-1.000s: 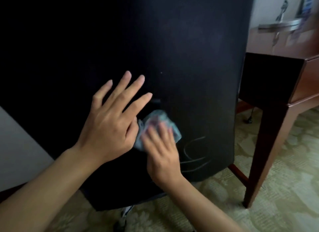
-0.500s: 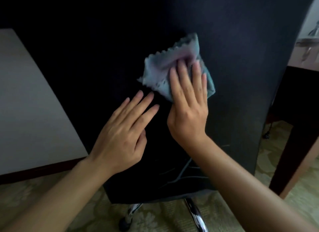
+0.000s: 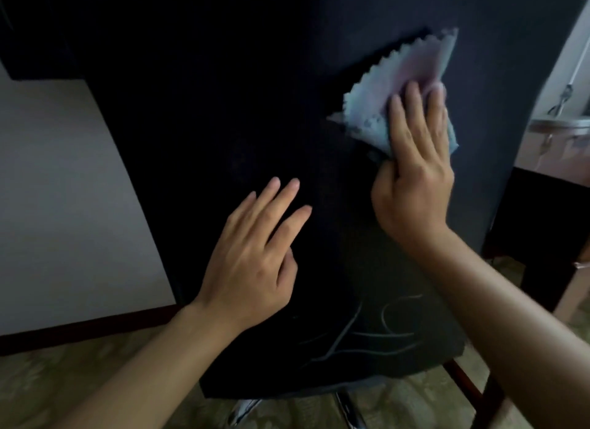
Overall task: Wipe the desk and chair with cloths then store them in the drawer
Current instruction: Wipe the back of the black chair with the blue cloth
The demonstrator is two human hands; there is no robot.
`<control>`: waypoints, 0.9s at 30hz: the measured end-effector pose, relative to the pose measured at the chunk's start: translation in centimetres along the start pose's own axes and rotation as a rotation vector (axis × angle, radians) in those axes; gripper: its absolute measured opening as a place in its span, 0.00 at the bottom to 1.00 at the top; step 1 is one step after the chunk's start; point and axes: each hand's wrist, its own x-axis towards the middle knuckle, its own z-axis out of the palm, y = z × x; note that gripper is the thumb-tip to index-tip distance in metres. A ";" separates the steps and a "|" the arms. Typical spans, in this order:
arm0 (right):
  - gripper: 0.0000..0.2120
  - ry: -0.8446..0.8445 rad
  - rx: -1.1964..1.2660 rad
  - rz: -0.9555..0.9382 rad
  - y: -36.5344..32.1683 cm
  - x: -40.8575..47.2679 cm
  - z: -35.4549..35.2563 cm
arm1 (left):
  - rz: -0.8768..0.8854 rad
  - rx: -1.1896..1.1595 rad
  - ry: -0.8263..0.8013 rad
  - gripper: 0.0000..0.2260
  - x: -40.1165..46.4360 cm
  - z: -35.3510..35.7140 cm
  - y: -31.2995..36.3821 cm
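My right grip (image 3: 415, 173) lies flat with fingers straight, pressing the cloth (image 3: 399, 93) against the dark chair back (image 3: 223, 93); the cloth spreads above and left of its fingertips. My left grip (image 3: 255, 253), lower left of the right, rests spread and empty on the chair back. The counter (image 3: 558, 160) stands right of both.

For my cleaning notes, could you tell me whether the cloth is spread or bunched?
Partly spread: cloth lies mostly flat under the right hand.
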 end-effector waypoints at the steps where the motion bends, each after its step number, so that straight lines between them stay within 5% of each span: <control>1: 0.28 0.027 0.025 0.005 -0.7 0.7 0.4 | -0.009 0.000 0.035 0.24 0.8 -0.1 0.1; 4: 0.24 -0.081 0.103 -0.098 -2.6 -3.7 1.5 | -0.060 0.023 0.109 0.24 2.1 -0.4 0.2; 10: 0.19 -0.756 0.079 -0.633 -2.0 -21.8 -0.3 | -0.051 0.058 -0.038 0.24 -2.8 0.4 -0.1; 14: 0.20 -0.620 0.097 -0.693 -1.7 -18.8 1.6 | -0.150 0.036 -0.112 0.23 -8.4 2.0 0.0; 19: 0.22 -0.431 0.131 -0.468 -4.8 -17.7 4.5 | -0.266 0.026 -0.129 0.26 -13.2 4.6 0.0; 27: 0.19 -0.905 0.230 -0.764 -2.0 -31.7 0.1 | -0.275 -0.019 -0.221 0.24 -18.8 7.1 2.6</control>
